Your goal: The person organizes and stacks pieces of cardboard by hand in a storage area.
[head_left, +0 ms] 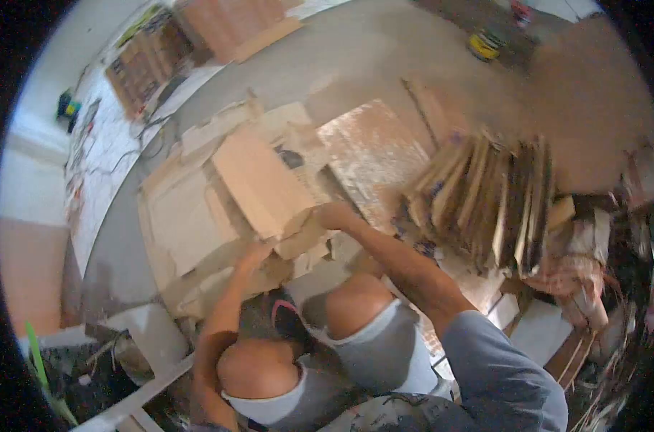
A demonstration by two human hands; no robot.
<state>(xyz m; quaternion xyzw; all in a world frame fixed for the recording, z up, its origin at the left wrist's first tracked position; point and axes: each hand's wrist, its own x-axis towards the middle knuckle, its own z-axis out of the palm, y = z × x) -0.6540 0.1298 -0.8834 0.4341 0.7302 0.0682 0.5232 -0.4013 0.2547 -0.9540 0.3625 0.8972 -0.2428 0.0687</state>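
Head view: a smooth, light tan rectangular board point(262, 183) is lying over torn brown cardboard point(187, 216); both hands' fingers are curling at its near end, their exact opening unclear.

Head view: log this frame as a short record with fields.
left hand: at near edge of tan panel, grip unclear
right hand: by the panel's near right corner, grip unclear
tan panel: lying on flattened cardboard
right side: row of brown pieces on edge
between: pale, blotchy board
image: partly blurred
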